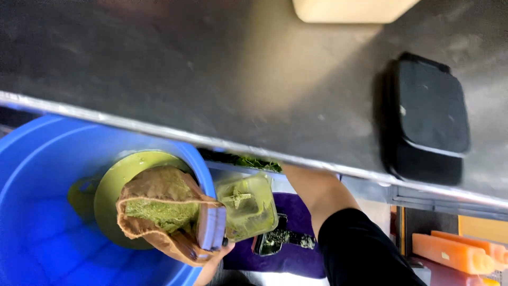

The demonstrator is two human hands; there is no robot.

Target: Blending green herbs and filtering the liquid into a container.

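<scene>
1. Dark grey steel bench point(222, 74) across the upper view, its bright metal edge running slantwise from left to right; broad bare stretch in the middle, with a black rectangular lidded box point(431, 114) near the right and a cream block point(349, 9) cut off by the top border.
2. Below that edge, large blue plastic tub point(37, 212) filling the lower left, its rim curving just beside the held things; little free room between rim and bench edge.
3. Inside the tub, round olive-green plastic strainer bowl point(119, 180), draped with a brown cloth bag point(159, 212) holding green pulp.
4. Clear square blender jar point(247, 205) smeared green, tipped on its side, mouth and blade toward the camera, touching the cloth bag at the tub rim, above a purple cloth point(296, 233).
5. Orange plastic moulded pieces point(455, 251) at the lower right, partly cut off.
6. Hard to make out: leafy green scraps under the bench edge, a dark object on the purple cloth.
7. Right hand hidden behind the jar, only forearm and black sleeve point(360, 249) showing; grip not tellable.
8. Left hand point(211, 262) mostly cut off at the bottom border, fingers under the bag and jar's grey base; extent of closure not tellable.
</scene>
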